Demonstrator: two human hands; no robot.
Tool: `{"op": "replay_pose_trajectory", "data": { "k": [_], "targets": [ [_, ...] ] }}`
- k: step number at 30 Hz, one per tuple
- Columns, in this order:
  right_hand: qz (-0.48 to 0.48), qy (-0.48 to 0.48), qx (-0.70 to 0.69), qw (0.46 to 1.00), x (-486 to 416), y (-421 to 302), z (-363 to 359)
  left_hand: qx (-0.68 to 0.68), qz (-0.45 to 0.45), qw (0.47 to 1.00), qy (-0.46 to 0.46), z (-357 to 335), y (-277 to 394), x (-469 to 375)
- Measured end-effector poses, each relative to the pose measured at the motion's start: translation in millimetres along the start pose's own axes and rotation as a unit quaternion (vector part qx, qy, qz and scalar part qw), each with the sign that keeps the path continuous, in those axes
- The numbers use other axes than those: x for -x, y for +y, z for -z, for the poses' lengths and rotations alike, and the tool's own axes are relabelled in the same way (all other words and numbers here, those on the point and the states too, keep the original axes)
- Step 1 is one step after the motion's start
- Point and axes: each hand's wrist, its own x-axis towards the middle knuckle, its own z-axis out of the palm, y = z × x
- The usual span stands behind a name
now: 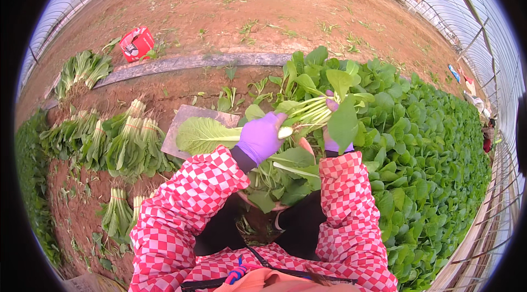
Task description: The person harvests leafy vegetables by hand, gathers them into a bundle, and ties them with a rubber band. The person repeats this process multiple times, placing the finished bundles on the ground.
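Observation:
My left hand, in a purple glove, grips a single leafy green plant. Its pale stem base sticks out on the right of my fingers, and its broad leaf spreads to the left. A loose bunch of leafy greens with pale stems is held in my right hand, also gloved in purple and partly covered by leaves. The root ends of that bunch point towards my left hand. Between my knees, loose leaves lie in what looks like a pink basin, mostly hidden.
Dense growing greens fill the right side. At left lie several banded bundles, with another pile farther off. A flat sheet rests on the soil by my left hand. Beyond are a long strip, a red bag and a distant person.

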Motion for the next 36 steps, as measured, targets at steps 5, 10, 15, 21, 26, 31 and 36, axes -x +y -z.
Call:
{"op": "replay_pose_trajectory", "data": {
  "k": [5,10,15,21,26,31,36],
  "targets": [
    [0.106,0.020,0.078,0.991,-27.3,3.1,43.7,-0.011,-0.014,0.999,-0.030,-3.5,3.0,-4.2],
    [0.025,0.134,0.058,0.989,-20.1,-31.8,59.0,0.040,-0.022,0.999,-0.024,-8.5,10.2,-6.2],
    [-0.050,0.187,0.077,0.978,-18.7,-58.3,87.6,0.064,-0.031,0.997,-0.010,-17.2,26.6,-11.8],
    [0.049,0.218,0.060,0.973,-35.1,-86.4,126.6,0.070,-0.034,0.997,0.004,-26.2,42.1,-13.9],
    [0.112,0.343,0.056,0.931,-24.5,-106.4,126.8,0.072,0.017,0.995,0.069,-12.6,12.4,-14.5],
    [-0.270,-0.042,0.599,0.753,-4.9,-23.2,119.8,0.066,0.094,0.987,0.108,13.7,-19.8,-14.7],
    [-0.102,-0.207,0.219,0.948,1.0,14.5,21.2,0.039,0.107,0.989,0.091,18.8,-20.2,-17.5]
  ]
}}
